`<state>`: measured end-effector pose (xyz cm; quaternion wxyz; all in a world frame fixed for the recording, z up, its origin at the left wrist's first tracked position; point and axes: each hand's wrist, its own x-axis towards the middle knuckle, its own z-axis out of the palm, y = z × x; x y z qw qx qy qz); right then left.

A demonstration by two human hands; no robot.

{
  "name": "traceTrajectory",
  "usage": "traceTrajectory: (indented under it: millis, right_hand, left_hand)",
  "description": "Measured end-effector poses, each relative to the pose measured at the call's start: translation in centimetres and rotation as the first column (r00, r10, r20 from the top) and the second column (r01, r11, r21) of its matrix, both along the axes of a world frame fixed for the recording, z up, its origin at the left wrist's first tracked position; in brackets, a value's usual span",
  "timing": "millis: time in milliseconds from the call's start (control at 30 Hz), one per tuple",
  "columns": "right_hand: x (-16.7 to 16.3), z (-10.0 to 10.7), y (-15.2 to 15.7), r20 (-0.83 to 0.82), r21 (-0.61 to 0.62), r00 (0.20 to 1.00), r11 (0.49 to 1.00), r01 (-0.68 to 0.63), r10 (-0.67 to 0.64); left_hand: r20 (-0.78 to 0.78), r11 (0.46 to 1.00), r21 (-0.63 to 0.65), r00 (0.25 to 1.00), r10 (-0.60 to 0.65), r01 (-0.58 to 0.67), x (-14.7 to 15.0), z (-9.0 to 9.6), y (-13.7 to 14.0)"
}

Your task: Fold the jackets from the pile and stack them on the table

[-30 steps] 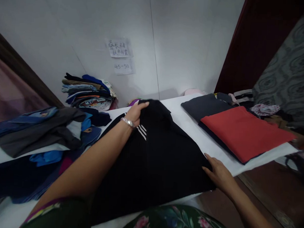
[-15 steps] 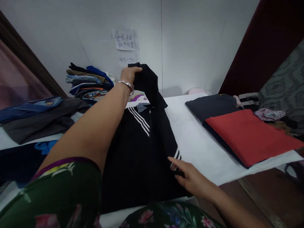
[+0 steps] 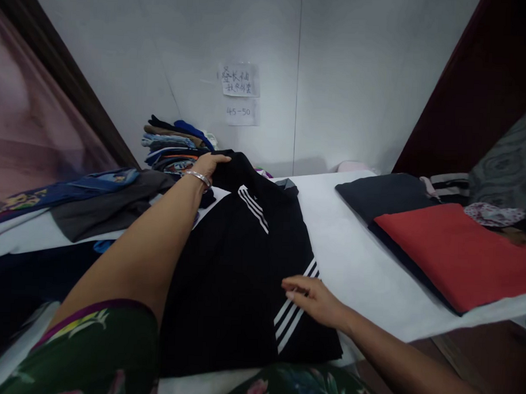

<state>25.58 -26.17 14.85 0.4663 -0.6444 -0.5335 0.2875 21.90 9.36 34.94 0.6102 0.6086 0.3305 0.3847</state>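
Observation:
A black top with white stripes point(image 3: 225, 287) lies partly folded on the white table point(image 3: 343, 246) in front of me. My left hand point(image 3: 210, 163), a silver bangle at its wrist, pinches a loose black part of the top near its upper end and holds it out to the left. Whether that part is a hood or a sleeve, I cannot tell. Over the striped cloth at the lower right is my right hand point(image 3: 309, 296), fingers curved and slightly apart, with nothing visible between them.
Folded red point(image 3: 455, 244) and dark grey garments point(image 3: 388, 193) lie on the right. A stack of folded clothes point(image 3: 174, 145) stands at the back left, with loose jeans and dark cloth point(image 3: 111, 203) nearer. Handwritten paper signs point(image 3: 241, 81) hang on the wall.
My left hand has lowered the raised black part and brought it leftward. My right hand has let go of the striped cloth, which now lies across the lower right of the top.

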Motion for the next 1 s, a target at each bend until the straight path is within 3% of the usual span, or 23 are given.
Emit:
traceTrajectory:
  millis: [100, 167, 267, 367, 467, 533, 567, 633, 700, 733, 800, 900, 933, 1000]
  right_hand:
    - [2.8, -0.4, 1.5, 0.345, 0.037, 0.927, 0.989, 0.143, -0.147]
    - [4.1, -1.2, 2.5, 0.503, -0.072, 0.858, 0.984, 0.164, -0.106]
    - [4.8, -2.5, 3.3, 0.586, -0.255, 0.810, 0.956, 0.148, 0.031]
    - [5.3, -3.1, 3.6, 0.547, -0.275, 0.836, 0.954, 0.122, 0.051]
    - [6.5, -2.9, 4.6, 0.353, -0.144, 0.933, 0.980, 0.137, -0.078]
    - [7.8, -2.3, 6.0, 0.064, -0.065, 0.977, 0.976, 0.208, -0.204]
    - [8.4, -1.9, 6.9, -0.124, -0.064, 0.959, 0.967, 0.247, -0.254]
    - [9.7, -1.2, 8.8, -0.493, -0.119, 0.815, 0.951, 0.285, -0.306]
    - [10.7, -0.5, 10.6, -0.738, -0.191, 0.593, 0.942, 0.275, -0.322]
    - [11.1, -0.4, 11.4, -0.802, -0.217, 0.501, 0.940, 0.265, -0.326]
    - [11.8, -0.4, 12.6, -0.851, -0.256, 0.401, 0.934, 0.249, -0.340]
    - [12.3, -1.1, 13.5, -0.847, -0.302, 0.380, 0.924, 0.234, -0.373]
    - [12.4, -1.3, 13.6, -0.843, -0.317, 0.376, 0.920, 0.230, -0.384]
    - [12.7, -1.8, 13.7, -0.835, -0.340, 0.368, 0.910, 0.239, -0.409]
  left_hand:
    - [0.008, 1.000, -0.001, 1.000, 0.012, -0.012, -1.2, -0.6, 0.5]
    - [0.004, 1.000, -0.022, 1.000, 0.022, -0.022, -1.9, -0.9, 0.7]
    - [-0.022, 0.992, -0.127, 1.000, -0.016, 0.013, -3.2, -1.2, 0.9]
    - [-0.078, 0.978, -0.200, 0.994, -0.079, 0.062, -4.8, -1.2, 0.4]
    - [-0.211, 0.978, -0.126, 0.959, -0.191, 0.167, -6.6, -0.9, -1.2]
    - [-0.336, 0.963, -0.060, 0.903, -0.268, 0.263, -7.6, -1.0, -3.3]
    - [-0.391, 0.951, -0.022, 0.873, -0.292, 0.308, -7.9, -1.3, -4.8]
    - [-0.446, 0.917, 0.084, 0.838, -0.315, 0.390, -8.3, -2.8, -8.6]
    - [-0.417, 0.887, 0.182, 0.851, -0.321, 0.424, -8.4, -5.2, -13.1]
    - [-0.405, 0.865, 0.196, 0.841, -0.358, 0.462, -8.4, -6.8, -15.4]
    - [-0.436, 0.800, 0.185, 0.777, -0.454, 0.571, -8.1, -10.0, -19.4]
    - [-0.482, 0.674, 0.117, 0.635, -0.604, 0.730, -7.2, -13.8, -22.6]
    - [-0.490, 0.660, 0.113, 0.619, -0.614, 0.743, -6.8, -14.6, -22.8]
    - [-0.505, 0.696, 0.142, 0.656, -0.560, 0.704, -5.8, -15.7, -21.8]
